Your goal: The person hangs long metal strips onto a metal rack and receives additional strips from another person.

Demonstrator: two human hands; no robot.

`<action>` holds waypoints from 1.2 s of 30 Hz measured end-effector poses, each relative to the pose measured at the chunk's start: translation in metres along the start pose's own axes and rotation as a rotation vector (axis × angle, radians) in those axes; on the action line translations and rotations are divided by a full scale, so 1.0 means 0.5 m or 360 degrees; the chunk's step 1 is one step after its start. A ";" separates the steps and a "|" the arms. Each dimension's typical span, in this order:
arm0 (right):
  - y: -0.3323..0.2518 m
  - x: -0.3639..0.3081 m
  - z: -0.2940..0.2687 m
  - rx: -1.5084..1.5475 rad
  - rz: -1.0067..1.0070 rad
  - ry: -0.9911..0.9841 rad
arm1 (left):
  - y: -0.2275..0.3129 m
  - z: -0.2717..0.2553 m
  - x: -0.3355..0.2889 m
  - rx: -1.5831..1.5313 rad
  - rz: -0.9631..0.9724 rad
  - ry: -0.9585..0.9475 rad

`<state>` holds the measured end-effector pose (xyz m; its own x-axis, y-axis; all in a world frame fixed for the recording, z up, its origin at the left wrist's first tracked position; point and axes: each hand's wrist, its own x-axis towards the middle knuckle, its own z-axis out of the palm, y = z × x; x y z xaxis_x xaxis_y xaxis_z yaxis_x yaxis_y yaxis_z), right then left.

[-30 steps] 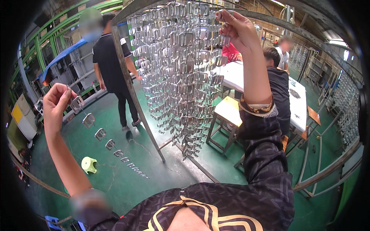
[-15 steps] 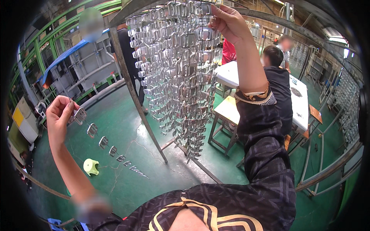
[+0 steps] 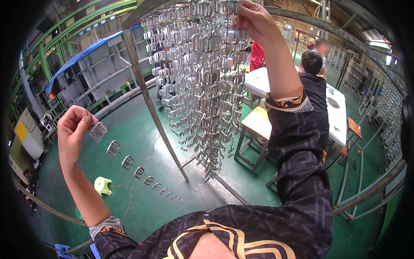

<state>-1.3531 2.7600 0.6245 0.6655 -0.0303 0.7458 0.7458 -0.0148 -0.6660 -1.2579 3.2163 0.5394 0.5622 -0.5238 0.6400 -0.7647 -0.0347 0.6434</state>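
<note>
My left hand (image 3: 76,129), raised at the left, pinches the top of a string of metal buckles (image 3: 114,149). The string hangs down in a slanting line, its silvery pieces spaced along a thin wire. High at the centre, my right hand (image 3: 255,22) is closed at the upper right side of a dense hanging bunch of buckle strings (image 3: 202,77). Its thumb and fingers grip a buckle (image 3: 230,7) near the top of one string. The strings hang from a metal frame (image 3: 142,77), and their upper ends are cut off by the picture's edge.
Behind my right arm, a co-worker in dark clothes (image 3: 314,99) sits at a white table (image 3: 338,113) with small parts on it. A yellow-topped stool (image 3: 257,121) stands nearer. A light green stool (image 3: 102,186) is on the green floor at left. More strings (image 3: 390,112) hang at far right.
My left hand has moved slightly right with its buckle string, which swings rightward. My right hand keeps its hold near the top of the bunch. A person behind the frame is now mostly hidden.
</note>
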 end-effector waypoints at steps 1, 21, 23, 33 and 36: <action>0.003 -0.001 0.002 0.0004 0.0026 0.0021 | 0.000 0.002 -0.001 0.0007 -0.0006 0.0000; 0.023 -0.100 0.021 0.0402 -0.0182 0.0719 | 0.068 0.102 -0.008 -0.0204 0.0113 -0.0190; 0.015 -0.143 0.040 -0.0002 -0.0477 0.1037 | 0.085 0.122 -0.007 -0.0239 0.0147 -0.0210; 0.025 -0.405 0.356 -0.1414 -0.0394 0.0230 | 0.125 0.244 0.016 -0.0401 0.0243 -0.0454; 0.035 -0.423 0.381 -0.1626 -0.0417 0.0354 | 0.137 0.292 0.019 -0.0421 0.0238 -0.0444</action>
<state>-1.4748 2.9568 0.4576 0.3912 -0.0844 0.9164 0.4168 -0.8716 -0.2582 -1.3512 3.0846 0.5282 0.3162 -0.7181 0.6199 -0.7039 0.2604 0.6608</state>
